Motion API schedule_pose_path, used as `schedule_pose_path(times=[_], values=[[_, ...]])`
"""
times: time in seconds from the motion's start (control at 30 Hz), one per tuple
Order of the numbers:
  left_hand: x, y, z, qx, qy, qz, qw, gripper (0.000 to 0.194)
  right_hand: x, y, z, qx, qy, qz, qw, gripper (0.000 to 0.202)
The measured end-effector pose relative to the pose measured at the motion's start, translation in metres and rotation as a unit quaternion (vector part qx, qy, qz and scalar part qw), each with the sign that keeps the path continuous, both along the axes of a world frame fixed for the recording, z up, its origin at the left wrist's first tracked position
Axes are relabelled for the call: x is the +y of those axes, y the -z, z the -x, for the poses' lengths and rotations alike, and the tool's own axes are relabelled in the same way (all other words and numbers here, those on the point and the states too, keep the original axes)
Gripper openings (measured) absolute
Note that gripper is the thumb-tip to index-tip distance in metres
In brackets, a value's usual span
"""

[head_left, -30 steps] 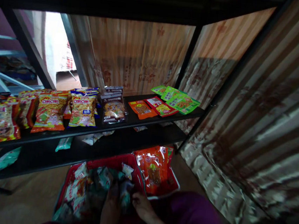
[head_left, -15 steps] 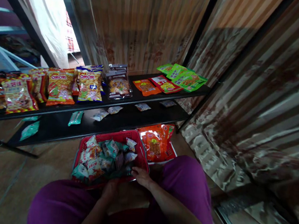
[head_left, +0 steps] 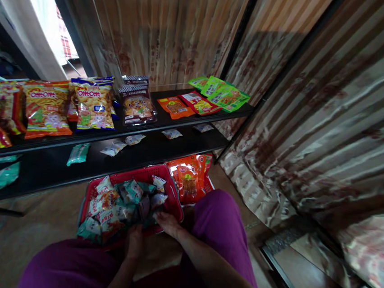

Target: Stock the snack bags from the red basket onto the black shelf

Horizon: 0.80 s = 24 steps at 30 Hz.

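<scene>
A red plastic basket (head_left: 176, 197) stands on the floor between my knees, holding several small snack packets. Teal packets (head_left: 132, 191) lie in its middle, and white-and-orange packets (head_left: 105, 201) are heaped at its left. My right hand (head_left: 168, 223) reaches over the near right rim, fingers stretched out at the packets' edge. At the near rim, left of it, my left hand (head_left: 134, 241) points up toward the packets; its fingertips are too dark to make out. Whether either hand touches a packet I cannot tell.
A black two-level shelf (head_left: 164, 152) runs behind the basket. Snack bags (head_left: 48, 107) and green pouches (head_left: 228, 97) lie on its top level, small packets (head_left: 113, 147) below. Large orange bags (head_left: 188, 180) rest beside the basket. A curtain (head_left: 298, 127) hangs at the right.
The view has shifted to the right, so things sit further left in it. My left hand has risen a little over the basket's near rim. My right hand reaches slightly further in.
</scene>
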<state>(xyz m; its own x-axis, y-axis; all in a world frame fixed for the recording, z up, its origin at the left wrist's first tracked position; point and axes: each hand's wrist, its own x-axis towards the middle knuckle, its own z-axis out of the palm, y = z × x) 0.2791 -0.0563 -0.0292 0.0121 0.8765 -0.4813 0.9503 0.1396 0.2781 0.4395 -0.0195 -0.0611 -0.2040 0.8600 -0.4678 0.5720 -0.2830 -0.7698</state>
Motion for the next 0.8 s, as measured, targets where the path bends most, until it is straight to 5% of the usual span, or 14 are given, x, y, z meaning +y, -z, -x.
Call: schedule_pose_path(times=[0.4,0.8], values=[[0.011,0.008,-0.014,-0.125,-0.059,-0.013,0.990,0.032,0.006,-0.001,-0.013,-0.050,-0.013,0.036,0.998,0.040],[-0.007,0.020,0.012,-0.149,-0.124,0.038,0.980,0.028,0.005,-0.009,0.003,-0.099,-0.106,0.042,0.989,0.039]])
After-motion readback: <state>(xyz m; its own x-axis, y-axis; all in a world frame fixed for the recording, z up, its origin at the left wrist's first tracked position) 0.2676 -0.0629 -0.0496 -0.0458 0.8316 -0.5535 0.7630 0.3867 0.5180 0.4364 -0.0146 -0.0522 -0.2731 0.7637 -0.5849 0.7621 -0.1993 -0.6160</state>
